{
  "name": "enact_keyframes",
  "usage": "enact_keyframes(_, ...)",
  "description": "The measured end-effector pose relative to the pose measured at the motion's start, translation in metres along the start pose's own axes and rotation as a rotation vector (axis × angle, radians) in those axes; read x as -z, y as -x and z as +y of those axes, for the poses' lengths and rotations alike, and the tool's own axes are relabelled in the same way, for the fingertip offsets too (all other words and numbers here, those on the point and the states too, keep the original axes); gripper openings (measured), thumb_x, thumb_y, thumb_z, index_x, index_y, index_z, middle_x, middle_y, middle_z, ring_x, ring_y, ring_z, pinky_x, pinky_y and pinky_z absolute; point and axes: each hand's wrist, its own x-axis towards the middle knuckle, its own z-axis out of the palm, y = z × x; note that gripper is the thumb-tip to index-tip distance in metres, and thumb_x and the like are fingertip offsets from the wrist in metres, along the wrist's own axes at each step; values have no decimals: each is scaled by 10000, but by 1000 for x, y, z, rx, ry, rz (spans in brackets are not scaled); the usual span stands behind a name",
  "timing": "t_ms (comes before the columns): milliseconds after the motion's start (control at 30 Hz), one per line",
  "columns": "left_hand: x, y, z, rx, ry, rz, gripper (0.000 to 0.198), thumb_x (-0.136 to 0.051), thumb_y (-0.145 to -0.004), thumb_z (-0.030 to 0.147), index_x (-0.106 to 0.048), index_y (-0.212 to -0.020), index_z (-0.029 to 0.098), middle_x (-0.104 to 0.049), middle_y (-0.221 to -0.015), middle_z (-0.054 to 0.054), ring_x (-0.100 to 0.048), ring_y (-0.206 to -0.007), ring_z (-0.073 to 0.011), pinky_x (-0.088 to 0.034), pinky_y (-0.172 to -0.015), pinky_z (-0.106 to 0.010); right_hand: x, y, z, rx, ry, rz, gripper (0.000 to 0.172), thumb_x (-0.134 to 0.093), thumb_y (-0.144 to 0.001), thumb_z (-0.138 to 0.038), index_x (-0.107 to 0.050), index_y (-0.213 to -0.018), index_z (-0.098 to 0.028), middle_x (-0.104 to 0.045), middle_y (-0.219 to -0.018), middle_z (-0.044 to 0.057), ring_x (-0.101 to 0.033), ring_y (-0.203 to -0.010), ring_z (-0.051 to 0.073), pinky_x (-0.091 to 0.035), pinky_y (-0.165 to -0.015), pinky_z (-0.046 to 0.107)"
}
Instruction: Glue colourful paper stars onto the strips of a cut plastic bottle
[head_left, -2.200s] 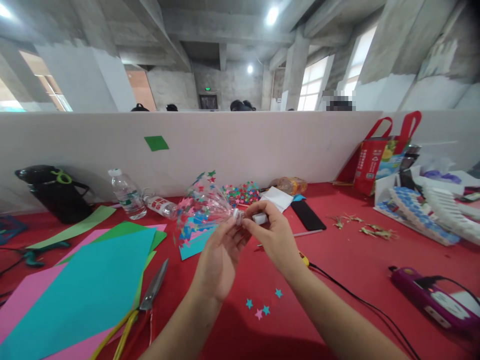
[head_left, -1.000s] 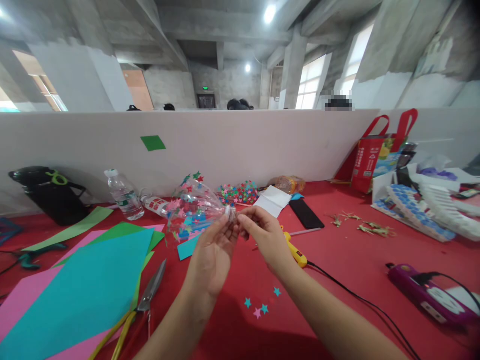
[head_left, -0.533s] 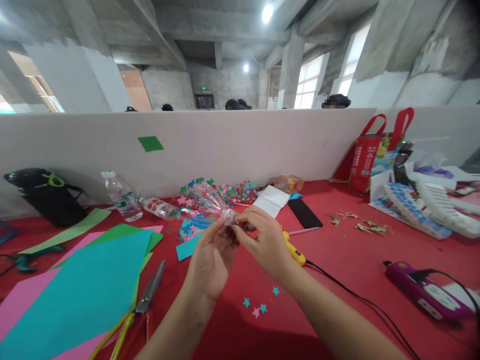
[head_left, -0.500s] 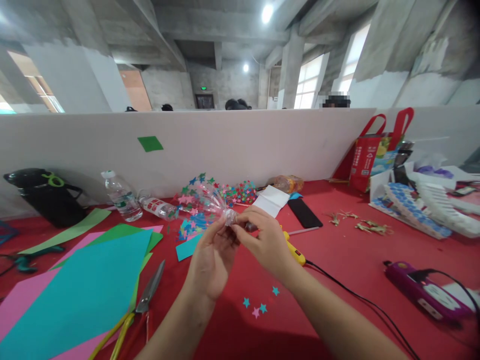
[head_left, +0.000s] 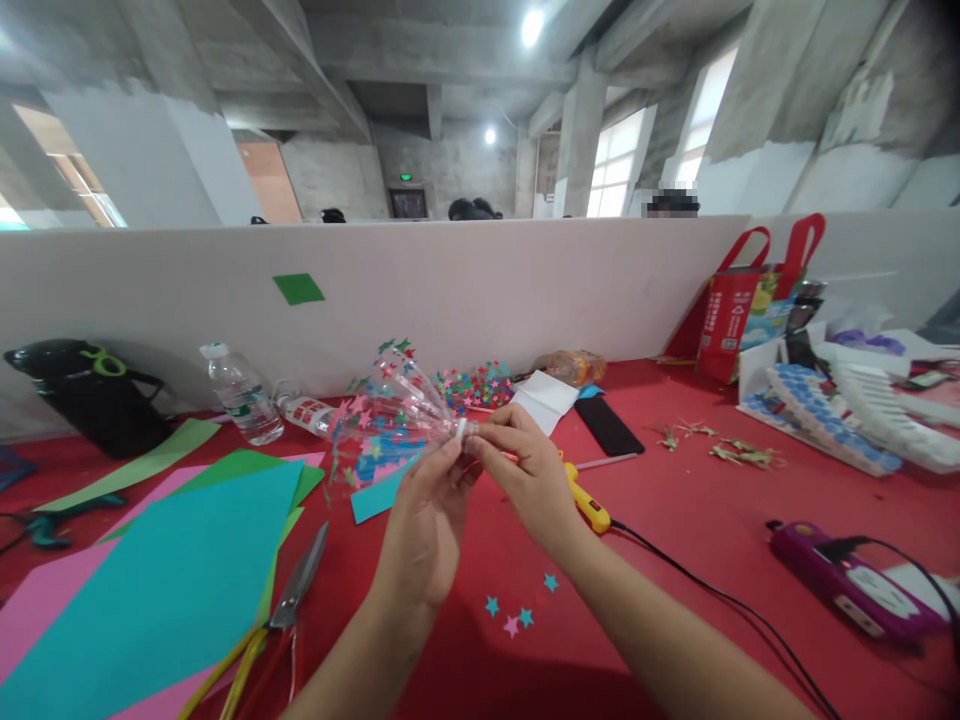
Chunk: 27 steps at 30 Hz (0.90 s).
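Observation:
A clear plastic bottle cut into fanned strips (head_left: pixel 420 402), with small coloured stars on the strip ends, is held above the red table. Its narrow neck points towards my right hand. The fingers of my left hand (head_left: pixel 426 512) pinch the neck from below and the left. My right hand (head_left: pixel 531 478) closes its thumb and fingers on the neck's end, which they partly hide. Behind the strips lies a heap of coloured star cut-outs (head_left: pixel 478 384). A blue paper strip (head_left: pixel 381 494) rests beneath them. Several loose stars (head_left: pixel 511 626) lie between my forearms.
Coloured paper sheets (head_left: pixel 172 570) and scissors (head_left: pixel 300 585) lie at left, near water bottles (head_left: pixel 246 395) and a black flask (head_left: pixel 94 400). A yellow glue gun (head_left: pixel 589 502), phone (head_left: pixel 610 427) and purple power strip (head_left: pixel 855 585) are at right. A white partition (head_left: pixel 450 290) stands behind.
The cut bottle has turned in my fingers, its strips now spreading further to the left and lower. Both hands keep nearly the same place on its neck.

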Motion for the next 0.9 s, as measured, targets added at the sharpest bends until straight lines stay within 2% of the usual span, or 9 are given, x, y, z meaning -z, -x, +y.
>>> enact_keyframes(133, 2, -1, 0, -61, -43, 13, 154, -764, -675, 240, -742, -805, 160, -727, -883, -24, -636, -863, -144, -498, -798, -247, -5, 2, 2, -24, -115, -54, 214, -458, -826, -148, -651, -759, -211, -510, -856, 18, -519, -850, 161, -429, -759, 289)
enact_keyframes(300, 6, -4, -2, -125, -115, -15, 114, -768, -687, 249, -744, -765, 169, -719, -835, -13, -631, -796, -132, -492, -737, -239, -7, 2, 8, -228, -260, 22, 73, -601, -772, -207, -622, -840, -220, -586, -823, -15, -538, -796, 154, -423, -748, 290)
enact_keyframes(400, 5, -5, -2, -126, -112, 20, 106, -784, -666, 249, -739, -722, 171, -709, -779, 0, -623, -773, -119, -492, -747, -238, -6, 0, 10, -289, -431, 79, 136, -711, -706, -235, -597, -778, -219, -613, -887, -17, -556, -800, 143, -435, -737, 278)
enact_keyframes(500, 4, -6, -1, -122, -106, 49, 145, -803, -635, 253, -743, -740, 174, -725, -821, -1, -629, -794, -116, -484, -750, -231, -3, -2, 7, -371, -509, 83, 162, -769, -650, -251, -660, -760, -206, -632, -982, 3, -579, -848, 147, -440, -790, 289)
enact_keyframes(633, 5, -8, 3, -117, -118, 95, 198, -819, -607, 274, -744, -756, 167, -731, -819, -7, -629, -787, -115, -480, -771, -236, -1, -3, 3, -502, -611, 48, 287, -783, -613, -254, -716, -889, -212, -679, -824, -4, -618, -792, 156, -458, -832, 329)
enact_keyframes(800, 11, -9, 3, -119, -126, 98, 166, -808, -621, 259, -732, -734, 165, -721, -808, -4, -624, -802, -120, -482, -780, -245, -2, -3, 6, -476, -666, 91, 219, -781, -606, -226, -686, -802, -204, -669, -809, -18, -618, -797, 144, -481, -835, 324)
enact_keyframes(900, 11, -8, 2, -120, -130, 98, 128, -796, -650, 236, -732, -743, 177, -716, -820, 3, -624, -807, -117, -482, -767, -240, -1, -3, 7, -415, -632, 113, 201, -765, -631, -208, -678, -812, -199, -643, -794, -25, -582, -769, 120, -467, -749, 267)
